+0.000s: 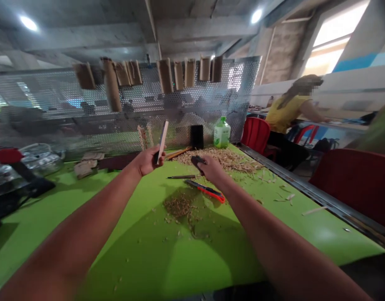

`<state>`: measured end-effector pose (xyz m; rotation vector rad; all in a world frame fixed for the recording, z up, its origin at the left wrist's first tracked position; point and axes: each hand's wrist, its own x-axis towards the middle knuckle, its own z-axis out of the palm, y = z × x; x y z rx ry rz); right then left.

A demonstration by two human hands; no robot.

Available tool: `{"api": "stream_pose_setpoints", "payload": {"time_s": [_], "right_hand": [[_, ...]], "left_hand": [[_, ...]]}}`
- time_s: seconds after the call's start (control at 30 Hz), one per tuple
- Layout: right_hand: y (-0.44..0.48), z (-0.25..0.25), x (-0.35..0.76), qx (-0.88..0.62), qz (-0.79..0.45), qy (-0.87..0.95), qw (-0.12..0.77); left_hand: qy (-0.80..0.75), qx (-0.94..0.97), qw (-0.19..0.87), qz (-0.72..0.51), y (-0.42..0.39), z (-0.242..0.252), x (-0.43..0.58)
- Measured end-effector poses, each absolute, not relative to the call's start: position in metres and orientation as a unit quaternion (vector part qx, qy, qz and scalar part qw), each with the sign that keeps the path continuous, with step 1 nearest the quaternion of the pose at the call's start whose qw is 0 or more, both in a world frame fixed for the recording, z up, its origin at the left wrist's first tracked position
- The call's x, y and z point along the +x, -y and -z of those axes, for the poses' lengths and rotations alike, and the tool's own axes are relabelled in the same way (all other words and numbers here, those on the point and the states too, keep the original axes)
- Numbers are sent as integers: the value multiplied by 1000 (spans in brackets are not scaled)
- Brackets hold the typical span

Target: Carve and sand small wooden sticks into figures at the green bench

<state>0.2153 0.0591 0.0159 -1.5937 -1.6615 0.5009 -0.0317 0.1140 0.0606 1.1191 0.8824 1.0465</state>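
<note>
A strip (162, 140) is held left of wood shavings (239, 161), heaped before a bottle (222, 136) at the far right corner of the bench (198, 261).

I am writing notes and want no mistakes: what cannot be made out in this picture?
Head view:
Dark object: gripped part hidden by the right hand; too blurred to name.
Pale strip: gripped part covered by the left hand.
Bottle label: too small and blurred to read.
Nearest red chair: cut off by right edge.

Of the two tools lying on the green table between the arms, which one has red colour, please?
The cutter knife, nearer to the small shavings pile: its handle shows red-orange. The slim tool beyond it is brown and dark.
</note>
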Motion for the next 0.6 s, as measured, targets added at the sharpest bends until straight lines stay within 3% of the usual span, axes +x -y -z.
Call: {"api": "stream_pose_setpoints", "payload": {"time_s": [0.17,0.4,0.6], "right_hand": [[-64,-10,220,-657,-190,642,346],[-76,-2,238,-666,-98,658,338],[-83,3,250,-700,-115,644,287]], "left_hand": [[-307,455,693,-467,-47,-48,-30],[-319,513,624,-497,-29,-16,-28],[-309,541,621,-475,-24,-15,-22]]}}
